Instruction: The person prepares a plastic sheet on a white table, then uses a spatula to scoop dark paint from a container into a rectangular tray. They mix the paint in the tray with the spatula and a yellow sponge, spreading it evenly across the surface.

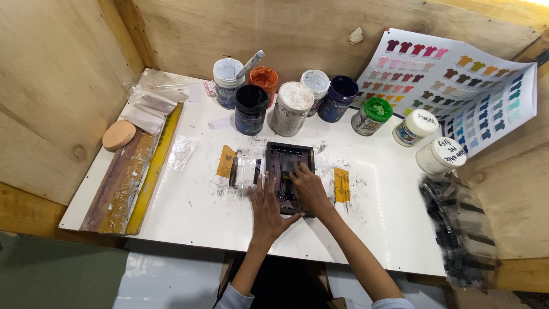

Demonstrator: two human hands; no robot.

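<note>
Frame: small dark printing frame point(289, 171), flat on white desk point(389, 212), below paint jars point(291, 109).
Left hand point(267, 210): open, fingers spread, pressing frame's lower-left edge.
Right hand point(307, 186): curled on frame's middle, grip unclear.

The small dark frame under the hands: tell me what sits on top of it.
Both hands rest on the small dark frame: the left hand flat across its lower left edge, the right hand pressing inside it. Dark ink streaks show in the uncovered upper part. Whatever lies beneath the palms is hidden.

The hands point(289, 197) hide the dark frame's point(289, 157) near edge; the stained rag point(457, 229) is blurred.
</note>
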